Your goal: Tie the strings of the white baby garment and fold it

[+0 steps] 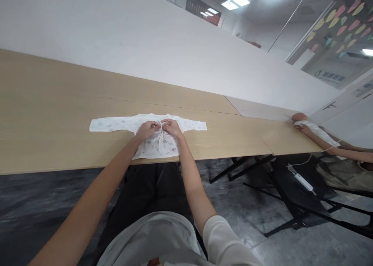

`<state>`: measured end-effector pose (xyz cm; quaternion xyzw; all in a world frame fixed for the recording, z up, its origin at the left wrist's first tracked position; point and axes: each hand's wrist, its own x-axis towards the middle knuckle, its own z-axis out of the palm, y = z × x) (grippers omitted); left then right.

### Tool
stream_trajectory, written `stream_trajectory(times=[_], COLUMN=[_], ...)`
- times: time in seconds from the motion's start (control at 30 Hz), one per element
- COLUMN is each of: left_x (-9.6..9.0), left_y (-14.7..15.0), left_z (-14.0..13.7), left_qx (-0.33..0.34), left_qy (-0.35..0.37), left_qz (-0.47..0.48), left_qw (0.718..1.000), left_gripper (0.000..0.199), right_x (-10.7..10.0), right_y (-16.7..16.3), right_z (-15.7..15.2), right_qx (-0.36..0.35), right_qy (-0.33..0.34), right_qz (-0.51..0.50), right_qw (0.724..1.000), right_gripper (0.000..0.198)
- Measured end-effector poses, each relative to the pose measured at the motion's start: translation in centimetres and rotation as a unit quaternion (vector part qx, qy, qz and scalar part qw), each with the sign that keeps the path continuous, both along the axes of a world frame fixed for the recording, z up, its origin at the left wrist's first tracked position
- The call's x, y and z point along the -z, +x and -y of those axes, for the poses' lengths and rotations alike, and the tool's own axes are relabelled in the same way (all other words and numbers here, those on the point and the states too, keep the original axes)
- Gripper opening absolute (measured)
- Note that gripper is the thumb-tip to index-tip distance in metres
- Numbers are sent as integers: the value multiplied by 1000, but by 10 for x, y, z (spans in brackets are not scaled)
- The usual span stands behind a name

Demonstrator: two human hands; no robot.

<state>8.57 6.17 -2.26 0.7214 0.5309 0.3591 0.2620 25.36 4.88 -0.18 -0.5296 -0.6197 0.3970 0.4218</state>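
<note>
A small white baby shirt with a pale printed pattern lies spread on the wooden table, sleeves stretched out to both sides. Its hem reaches the table's near edge. On the upper front of the shirt, beside the opening, my left hand is closed with its fingers pinching the cloth. Just to the right, my right hand pinches the other side of the front opening. The fingertips of both hands nearly meet; any fastener between them is too small to make out.
A white wall runs along the table's back edge. At the far right, another person's hand rests by a doll in white clothing. Black folding chairs stand beneath the right side, one with a white power strip on it.
</note>
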Motion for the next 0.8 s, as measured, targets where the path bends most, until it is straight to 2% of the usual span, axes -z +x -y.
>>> stream_trajectory(times=[0.2,0.43,0.8], left_x=[1,-6,-8], left_y=[0,-2,-2], left_z=[-1,3,5], left_qx=[3,9,-19], left_qy=[9,11,19], left_qz=[6,5,-34], left_qw=[1000,1000,999], left_gripper=[43,40,28], right_x=[1,4,-6], right_y=[-2,-8,-9], right_z=[-1,-1,1], right_qx=[-10,36,101], right_qy=[-6,11,-56], right_qz=[9,50,-5], right_qw=[1000,998,993], right_gripper=[32,29,28])
